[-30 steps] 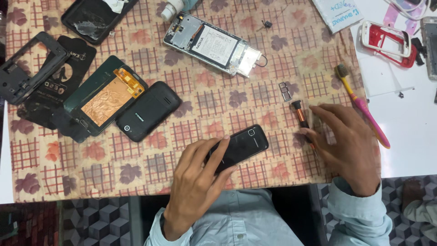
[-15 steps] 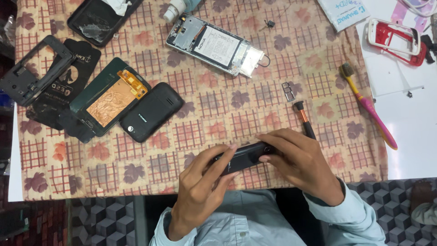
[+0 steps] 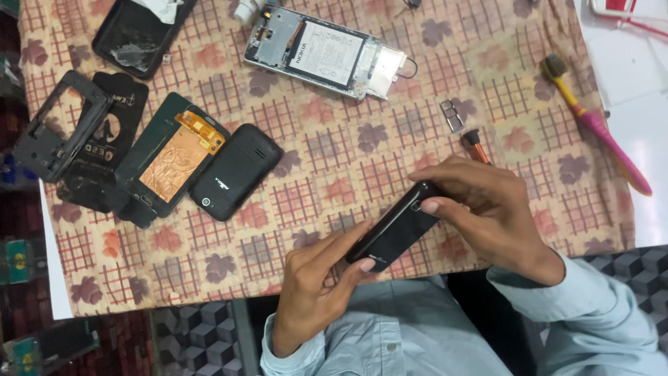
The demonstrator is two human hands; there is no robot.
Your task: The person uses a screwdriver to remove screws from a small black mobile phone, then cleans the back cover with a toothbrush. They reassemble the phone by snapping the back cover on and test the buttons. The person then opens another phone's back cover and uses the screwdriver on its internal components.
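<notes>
A small black phone (image 3: 394,228) is held tilted above the near edge of the patterned cloth (image 3: 334,160). My left hand (image 3: 316,285) grips its lower end with thumb and fingers. My right hand (image 3: 487,209) wraps over its upper end, thumb pressed on its back. A screwdriver with an orange and black handle (image 3: 475,145) lies on the cloth just beyond my right hand, partly hidden by the fingers.
Another black phone (image 3: 234,172) lies beside a green case with a copper sheet (image 3: 170,157). A black frame (image 3: 59,129) and a cracked screen (image 3: 139,31) sit left. An opened phone with its battery (image 3: 323,52), a small metal tray (image 3: 452,115) and a pink brush (image 3: 598,125) lie farther back.
My right hand left the screwdriver on the cloth and moved left onto the black phone. Both hands lifted the phone off the cloth and tilted it.
</notes>
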